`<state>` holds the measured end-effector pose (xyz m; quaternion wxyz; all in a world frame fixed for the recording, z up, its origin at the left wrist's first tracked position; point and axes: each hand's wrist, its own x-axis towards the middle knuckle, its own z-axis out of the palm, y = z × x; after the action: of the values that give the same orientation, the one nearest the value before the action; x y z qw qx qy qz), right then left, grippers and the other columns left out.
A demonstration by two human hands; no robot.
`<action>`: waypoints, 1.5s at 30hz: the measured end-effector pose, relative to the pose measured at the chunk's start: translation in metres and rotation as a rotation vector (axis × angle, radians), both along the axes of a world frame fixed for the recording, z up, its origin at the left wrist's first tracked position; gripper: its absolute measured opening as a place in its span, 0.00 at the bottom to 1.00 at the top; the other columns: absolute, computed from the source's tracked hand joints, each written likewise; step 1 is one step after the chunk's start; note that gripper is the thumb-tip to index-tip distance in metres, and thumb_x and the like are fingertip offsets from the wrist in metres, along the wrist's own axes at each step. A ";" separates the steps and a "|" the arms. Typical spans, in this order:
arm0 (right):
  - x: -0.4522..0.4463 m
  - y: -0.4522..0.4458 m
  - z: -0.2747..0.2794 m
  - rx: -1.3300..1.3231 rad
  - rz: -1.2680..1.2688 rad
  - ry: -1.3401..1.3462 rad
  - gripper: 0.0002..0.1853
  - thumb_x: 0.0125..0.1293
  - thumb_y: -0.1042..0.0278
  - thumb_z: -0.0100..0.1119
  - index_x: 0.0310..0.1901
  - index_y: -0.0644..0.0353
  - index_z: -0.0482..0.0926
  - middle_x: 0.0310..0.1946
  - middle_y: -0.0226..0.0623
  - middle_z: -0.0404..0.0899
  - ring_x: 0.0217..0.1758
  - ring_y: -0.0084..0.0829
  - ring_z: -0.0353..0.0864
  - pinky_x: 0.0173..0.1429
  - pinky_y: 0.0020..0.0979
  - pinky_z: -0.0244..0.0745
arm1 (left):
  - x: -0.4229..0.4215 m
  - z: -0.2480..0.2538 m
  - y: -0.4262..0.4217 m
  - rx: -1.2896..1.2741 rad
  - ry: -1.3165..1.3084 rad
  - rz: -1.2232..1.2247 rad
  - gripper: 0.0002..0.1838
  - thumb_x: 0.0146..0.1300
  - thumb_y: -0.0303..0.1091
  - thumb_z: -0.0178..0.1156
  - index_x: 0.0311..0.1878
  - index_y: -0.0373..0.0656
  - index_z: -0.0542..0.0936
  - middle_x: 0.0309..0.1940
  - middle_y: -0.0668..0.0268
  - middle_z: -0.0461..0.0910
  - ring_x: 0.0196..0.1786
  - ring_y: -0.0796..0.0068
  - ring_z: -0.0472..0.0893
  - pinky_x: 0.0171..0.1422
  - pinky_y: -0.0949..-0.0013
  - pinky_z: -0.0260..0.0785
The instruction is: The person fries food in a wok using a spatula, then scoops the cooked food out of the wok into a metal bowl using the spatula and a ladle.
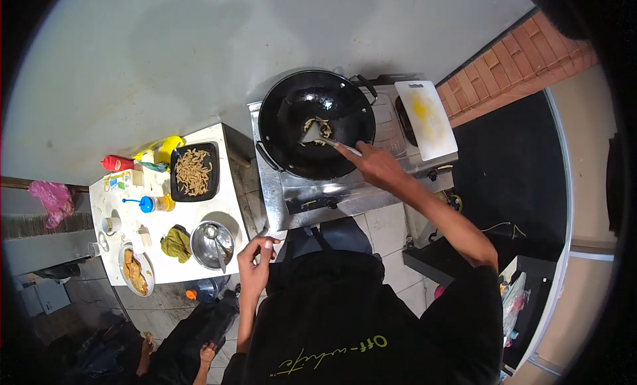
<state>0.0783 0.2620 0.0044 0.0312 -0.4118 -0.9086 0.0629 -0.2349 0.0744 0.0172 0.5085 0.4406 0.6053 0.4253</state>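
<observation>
Food pieces (326, 128) in the wok (352, 113), partly hidden by the spatula (310, 134), kind unclear.

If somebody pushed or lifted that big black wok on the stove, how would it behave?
The black wok would probably feel hefty, judging by its wide, deep bowl. Its rounded shape suggests it might rock if pushed at the edge. The inside looks glossy, so the food bits may slide if it tilts.

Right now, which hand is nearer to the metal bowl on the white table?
Left. The left hand is beside the metal bowl; the right hand is farther, holding a spatula at the wok.
</observation>
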 end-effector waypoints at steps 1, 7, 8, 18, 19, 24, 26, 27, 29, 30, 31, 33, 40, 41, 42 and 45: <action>0.009 0.000 0.001 -0.001 -0.005 0.003 0.34 0.64 0.77 0.54 0.72 0.46 0.62 0.37 0.50 0.74 0.35 0.52 0.80 0.36 0.45 0.77 | -0.001 -0.001 -0.001 -0.009 -0.004 0.007 0.15 0.74 0.36 0.55 0.38 0.32 0.80 0.30 0.65 0.81 0.29 0.82 0.74 0.37 0.75 0.67; 0.048 -0.013 0.029 -0.049 -0.133 0.087 0.34 0.60 0.77 0.56 0.70 0.53 0.65 0.36 0.50 0.76 0.35 0.48 0.81 0.36 0.44 0.78 | -0.002 -0.003 -0.010 -0.047 0.017 0.024 0.15 0.74 0.36 0.54 0.38 0.32 0.80 0.29 0.65 0.80 0.29 0.83 0.74 0.36 0.75 0.66; 0.050 -0.017 0.032 -0.041 -0.207 0.231 0.30 0.63 0.76 0.55 0.68 0.55 0.67 0.36 0.51 0.78 0.35 0.49 0.81 0.37 0.42 0.78 | -0.002 -0.005 -0.011 -0.049 0.020 0.040 0.15 0.74 0.35 0.54 0.38 0.32 0.80 0.29 0.65 0.80 0.29 0.83 0.74 0.36 0.75 0.66; 0.067 -0.084 -0.018 -0.489 -0.911 1.097 0.21 0.76 0.60 0.51 0.63 0.66 0.74 0.23 0.24 0.65 0.26 0.16 0.63 0.30 0.22 0.62 | 0.017 -0.046 -0.031 -0.173 0.086 0.194 0.16 0.75 0.38 0.52 0.38 0.35 0.81 0.22 0.71 0.74 0.26 0.85 0.70 0.31 0.77 0.61; 0.069 -0.085 -0.024 -0.560 -0.944 1.193 0.22 0.76 0.58 0.51 0.62 0.67 0.75 0.23 0.23 0.66 0.25 0.15 0.63 0.30 0.22 0.61 | 0.021 -0.052 -0.035 -0.174 0.054 0.224 0.17 0.75 0.39 0.52 0.38 0.35 0.81 0.23 0.70 0.74 0.26 0.85 0.70 0.32 0.76 0.61; 0.073 -0.051 -0.018 -0.513 -0.902 0.992 0.21 0.75 0.61 0.52 0.60 0.67 0.75 0.25 0.32 0.75 0.25 0.22 0.71 0.32 0.27 0.67 | 0.066 -0.034 -0.035 -0.094 -0.170 0.386 0.18 0.76 0.41 0.52 0.33 0.37 0.76 0.25 0.69 0.74 0.28 0.83 0.71 0.32 0.76 0.63; 0.067 -0.032 -0.006 -0.183 -0.623 0.840 0.20 0.73 0.63 0.52 0.61 0.65 0.74 0.28 0.47 0.80 0.26 0.36 0.78 0.34 0.32 0.71 | 0.086 -0.033 -0.031 -0.083 -0.182 0.394 0.18 0.76 0.40 0.51 0.34 0.37 0.76 0.26 0.68 0.75 0.28 0.82 0.72 0.33 0.75 0.64; 0.066 -0.024 0.014 -0.400 -0.702 0.677 0.19 0.72 0.66 0.52 0.62 0.62 0.73 0.29 0.57 0.79 0.29 0.51 0.82 0.34 0.39 0.73 | 0.094 -0.031 -0.028 -0.105 -0.137 0.363 0.18 0.76 0.40 0.52 0.34 0.36 0.77 0.25 0.69 0.74 0.28 0.83 0.71 0.33 0.75 0.64; 0.070 -0.007 0.001 -0.312 -0.548 0.618 0.19 0.72 0.66 0.52 0.62 0.62 0.73 0.28 0.57 0.80 0.29 0.53 0.82 0.34 0.42 0.73 | 0.108 -0.032 -0.028 -0.140 -0.069 0.331 0.17 0.76 0.40 0.52 0.36 0.36 0.79 0.23 0.71 0.74 0.27 0.84 0.71 0.33 0.76 0.64; 0.072 0.003 -0.005 -0.210 -0.399 0.582 0.19 0.72 0.67 0.52 0.62 0.62 0.73 0.27 0.56 0.80 0.29 0.54 0.82 0.33 0.45 0.73 | 0.116 -0.032 -0.029 -0.149 -0.045 0.331 0.17 0.76 0.40 0.52 0.36 0.36 0.79 0.23 0.71 0.74 0.27 0.84 0.71 0.33 0.76 0.64; 0.072 0.011 -0.007 -0.217 -0.381 0.567 0.19 0.72 0.67 0.52 0.62 0.62 0.73 0.27 0.56 0.80 0.29 0.54 0.82 0.33 0.45 0.73 | 0.122 -0.034 -0.033 -0.154 -0.057 0.351 0.17 0.76 0.40 0.52 0.36 0.36 0.79 0.23 0.71 0.74 0.27 0.84 0.71 0.33 0.76 0.64; 0.073 0.023 -0.009 -0.215 -0.281 0.472 0.19 0.71 0.67 0.52 0.61 0.63 0.73 0.27 0.57 0.80 0.30 0.56 0.81 0.33 0.48 0.74 | 0.133 -0.040 -0.044 -0.114 -0.041 0.397 0.16 0.76 0.39 0.52 0.36 0.36 0.79 0.23 0.70 0.75 0.27 0.84 0.70 0.34 0.76 0.64; 0.082 0.046 -0.030 -0.111 -0.112 0.265 0.21 0.71 0.65 0.54 0.62 0.65 0.72 0.25 0.54 0.80 0.29 0.53 0.82 0.33 0.47 0.75 | 0.173 -0.057 -0.082 -0.098 -0.182 0.727 0.15 0.76 0.37 0.52 0.35 0.36 0.77 0.27 0.68 0.75 0.28 0.83 0.70 0.32 0.76 0.62; 0.081 0.047 -0.026 -0.107 -0.104 0.281 0.21 0.71 0.65 0.54 0.62 0.64 0.72 0.25 0.54 0.81 0.29 0.53 0.82 0.33 0.47 0.75 | 0.176 -0.057 -0.082 -0.107 -0.171 0.708 0.15 0.76 0.38 0.52 0.35 0.36 0.77 0.26 0.69 0.75 0.28 0.84 0.70 0.32 0.76 0.62; 0.080 0.048 -0.025 -0.105 -0.098 0.298 0.21 0.71 0.65 0.54 0.62 0.64 0.72 0.25 0.54 0.81 0.29 0.53 0.83 0.33 0.46 0.75 | 0.179 -0.056 -0.080 -0.107 -0.175 0.728 0.15 0.76 0.38 0.52 0.35 0.36 0.77 0.26 0.69 0.75 0.28 0.84 0.70 0.32 0.76 0.62; 0.079 0.050 -0.025 -0.144 -0.084 0.264 0.21 0.71 0.65 0.54 0.62 0.65 0.71 0.27 0.55 0.81 0.31 0.53 0.83 0.34 0.46 0.76 | 0.187 -0.052 -0.072 -0.115 -0.134 0.748 0.16 0.76 0.38 0.52 0.35 0.36 0.77 0.25 0.69 0.74 0.27 0.84 0.70 0.32 0.76 0.61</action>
<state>0.1575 0.3122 -0.0203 0.1232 -0.4390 -0.8716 0.1800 -0.0480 0.0024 -0.0346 0.3805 0.1312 0.7126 0.5747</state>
